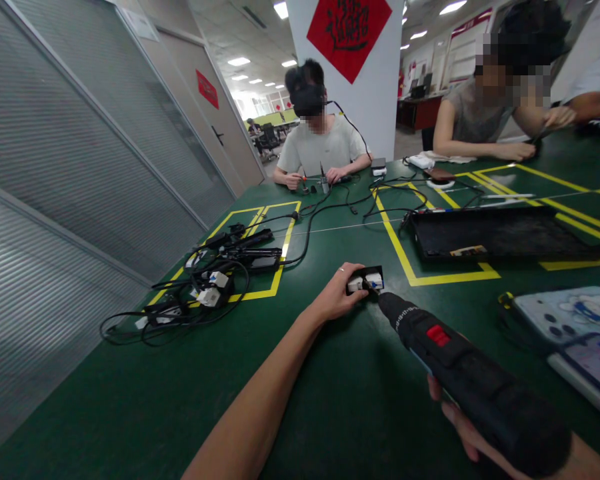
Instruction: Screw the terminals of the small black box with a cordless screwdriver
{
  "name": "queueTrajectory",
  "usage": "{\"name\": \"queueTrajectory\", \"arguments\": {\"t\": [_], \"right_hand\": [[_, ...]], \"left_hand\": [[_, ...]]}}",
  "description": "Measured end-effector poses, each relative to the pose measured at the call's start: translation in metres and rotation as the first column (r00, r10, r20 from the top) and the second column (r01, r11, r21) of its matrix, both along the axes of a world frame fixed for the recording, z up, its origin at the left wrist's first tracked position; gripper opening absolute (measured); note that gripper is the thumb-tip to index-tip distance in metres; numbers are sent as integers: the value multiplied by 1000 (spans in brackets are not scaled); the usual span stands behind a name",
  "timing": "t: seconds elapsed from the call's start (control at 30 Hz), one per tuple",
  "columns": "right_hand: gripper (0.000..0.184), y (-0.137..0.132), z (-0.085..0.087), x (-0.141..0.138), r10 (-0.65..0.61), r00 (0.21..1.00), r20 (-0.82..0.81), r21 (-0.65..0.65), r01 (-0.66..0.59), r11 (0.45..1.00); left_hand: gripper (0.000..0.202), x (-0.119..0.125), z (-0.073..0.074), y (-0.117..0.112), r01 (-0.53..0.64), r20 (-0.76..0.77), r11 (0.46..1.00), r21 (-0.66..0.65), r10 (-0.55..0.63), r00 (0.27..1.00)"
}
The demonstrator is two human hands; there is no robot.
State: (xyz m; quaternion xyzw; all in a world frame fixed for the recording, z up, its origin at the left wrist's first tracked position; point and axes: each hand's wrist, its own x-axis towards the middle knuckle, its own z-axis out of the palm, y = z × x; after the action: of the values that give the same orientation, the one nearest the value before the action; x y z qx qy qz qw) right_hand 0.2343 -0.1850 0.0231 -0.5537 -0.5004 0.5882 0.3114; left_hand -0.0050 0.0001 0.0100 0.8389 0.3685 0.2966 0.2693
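My left hand (341, 293) is closed around a small black housing with white blocks inside (373, 280), keeping it on the green table. A black cordless drill (460, 367) with a red switch on top fills the lower right. My right hand (463, 423) grips its handle from below, mostly hidden behind the drill body. The drill's nose points at the housing, and its bit seems to meet the white part near my left fingertips. Whether the bit sits in a screw is too small to tell.
Black cabled devices and white plugs (210, 295) lie in a yellow-taped area at left. A long black tray (505, 233) rests at right, with a patterned phone-like item (570, 313) nearer me. Cables cross the table (340, 233). A person (325, 143) works opposite; another sits at right.
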Motion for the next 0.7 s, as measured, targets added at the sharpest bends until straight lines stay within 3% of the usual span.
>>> {"name": "queueTrajectory", "arguments": {"t": [0.07,0.23,0.37,0.6,0.7], "right_hand": [[22,-1,0,-1,-5,1000,-16,-2,4,1000],[56,-2,-3,-3,-23,999,-43,-14,23,1000],[67,-2,-6,-2,-29,998,-54,-29,28,999],[53,-1,-5,1,-33,997,-62,-91,28,995],[38,0,-1,4,-22,998,-62,-113,15,994]], "left_hand": [[52,-1,0,1,18,6,1000,-14,-18,1000],[53,-1,-1,2,3,22,1000,-21,-3,1000],[51,2,-1,1,-19,10,1000,-8,20,1000],[49,2,-1,-1,-24,-7,1000,14,24,1000],[52,2,0,-1,-17,-11,1000,24,17,1000]]}}
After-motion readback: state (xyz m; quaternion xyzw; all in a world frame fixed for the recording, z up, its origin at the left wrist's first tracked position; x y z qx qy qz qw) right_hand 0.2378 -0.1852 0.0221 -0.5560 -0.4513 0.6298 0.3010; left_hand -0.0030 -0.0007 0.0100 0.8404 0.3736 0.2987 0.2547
